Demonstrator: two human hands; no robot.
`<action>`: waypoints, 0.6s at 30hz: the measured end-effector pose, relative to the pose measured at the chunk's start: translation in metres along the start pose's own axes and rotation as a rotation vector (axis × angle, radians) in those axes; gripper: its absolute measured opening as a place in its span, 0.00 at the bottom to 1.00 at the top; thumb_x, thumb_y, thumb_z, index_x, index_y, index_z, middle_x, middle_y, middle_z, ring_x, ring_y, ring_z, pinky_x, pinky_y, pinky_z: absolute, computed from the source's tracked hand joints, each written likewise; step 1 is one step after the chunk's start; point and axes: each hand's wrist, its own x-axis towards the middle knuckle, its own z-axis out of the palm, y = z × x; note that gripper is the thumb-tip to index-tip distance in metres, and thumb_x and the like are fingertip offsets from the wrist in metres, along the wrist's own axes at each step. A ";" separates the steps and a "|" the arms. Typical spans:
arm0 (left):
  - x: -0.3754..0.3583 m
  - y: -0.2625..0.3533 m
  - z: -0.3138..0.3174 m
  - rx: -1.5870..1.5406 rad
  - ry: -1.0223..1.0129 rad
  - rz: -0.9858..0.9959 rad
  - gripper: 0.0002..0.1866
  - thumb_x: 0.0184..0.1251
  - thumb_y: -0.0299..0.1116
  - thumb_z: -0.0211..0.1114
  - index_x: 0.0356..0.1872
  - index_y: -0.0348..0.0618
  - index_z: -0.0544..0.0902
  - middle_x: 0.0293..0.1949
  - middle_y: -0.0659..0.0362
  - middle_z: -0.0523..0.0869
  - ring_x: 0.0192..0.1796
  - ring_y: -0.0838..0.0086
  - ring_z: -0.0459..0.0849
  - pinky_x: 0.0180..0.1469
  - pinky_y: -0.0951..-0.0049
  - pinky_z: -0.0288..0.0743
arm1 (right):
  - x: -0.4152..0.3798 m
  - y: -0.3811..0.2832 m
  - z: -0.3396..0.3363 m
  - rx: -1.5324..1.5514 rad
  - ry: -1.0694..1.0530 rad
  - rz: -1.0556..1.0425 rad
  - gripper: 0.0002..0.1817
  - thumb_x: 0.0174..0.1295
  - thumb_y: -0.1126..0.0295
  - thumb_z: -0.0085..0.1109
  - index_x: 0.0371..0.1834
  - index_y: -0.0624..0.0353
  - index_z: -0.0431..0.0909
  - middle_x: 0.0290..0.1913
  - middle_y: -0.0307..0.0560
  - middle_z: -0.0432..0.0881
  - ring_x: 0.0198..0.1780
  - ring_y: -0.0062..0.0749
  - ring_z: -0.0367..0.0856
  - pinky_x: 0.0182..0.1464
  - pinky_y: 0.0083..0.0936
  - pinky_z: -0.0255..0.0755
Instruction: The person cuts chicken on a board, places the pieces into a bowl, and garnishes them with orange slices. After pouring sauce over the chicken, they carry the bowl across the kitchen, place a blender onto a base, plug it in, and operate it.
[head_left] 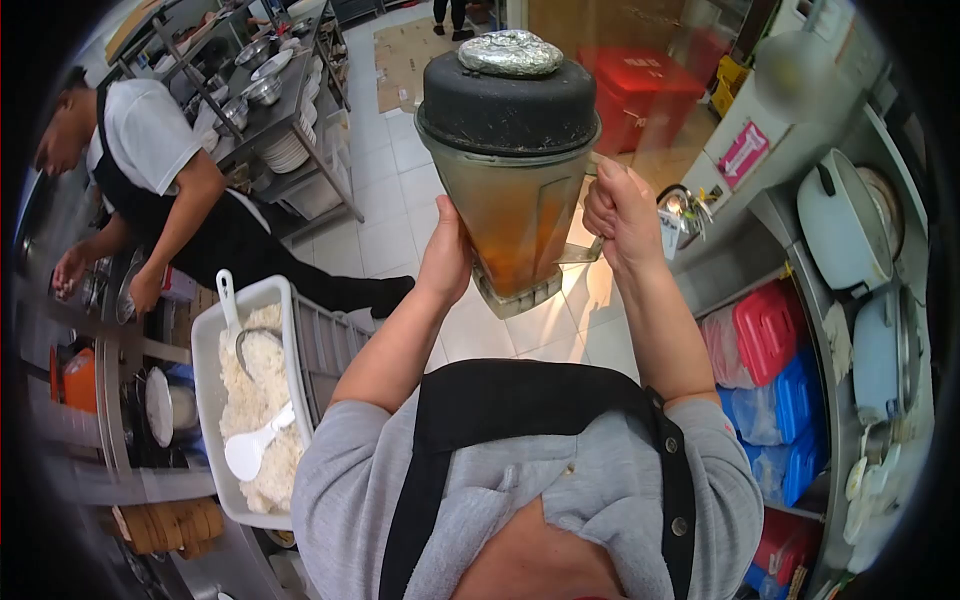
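Observation:
A blender jar [510,205] with orange contents showing through its cloudy wall is held up in front of me. Its black lid [508,105] is on, with crumpled foil [510,53] on top. My right hand [625,212] is wrapped round the jar's handle. On the other side, my left hand [446,255] presses against the jar's wall, its fingers partly hidden behind it. The jar is clear of any surface, above the tiled floor [400,200].
At the left a tub [207,400] of rice holds a ladle and a white paddle [258,450]. A co-worker [160,180] in a black apron bends over a counter. Pots and colored bins [770,330] fill the right-hand shelves; a red container [645,95] stands ahead.

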 end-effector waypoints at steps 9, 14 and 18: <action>0.145 -0.039 -0.042 0.038 0.188 0.019 0.38 0.80 0.60 0.30 0.74 0.37 0.58 0.75 0.53 0.62 0.77 0.64 0.57 0.77 0.63 0.46 | 0.168 0.052 -0.063 0.104 -0.160 0.086 0.21 0.69 0.58 0.55 0.19 0.50 0.61 0.13 0.30 0.58 0.13 0.14 0.52 0.16 0.16 0.47; 0.215 -0.041 -0.084 0.104 0.250 0.037 0.37 0.80 0.59 0.29 0.75 0.38 0.58 0.75 0.54 0.61 0.77 0.64 0.56 0.77 0.61 0.47 | 0.262 0.061 -0.068 0.086 -0.242 0.059 0.21 0.68 0.59 0.55 0.18 0.50 0.60 0.12 0.31 0.58 0.13 0.14 0.52 0.16 0.16 0.47; 0.275 0.006 -0.130 0.479 0.405 0.284 0.36 0.79 0.60 0.39 0.74 0.43 0.60 0.72 0.56 0.66 0.75 0.66 0.60 0.75 0.57 0.50 | 0.330 0.079 -0.068 0.131 -0.273 0.091 0.22 0.68 0.60 0.56 0.18 0.50 0.60 0.12 0.31 0.59 0.13 0.15 0.52 0.17 0.17 0.48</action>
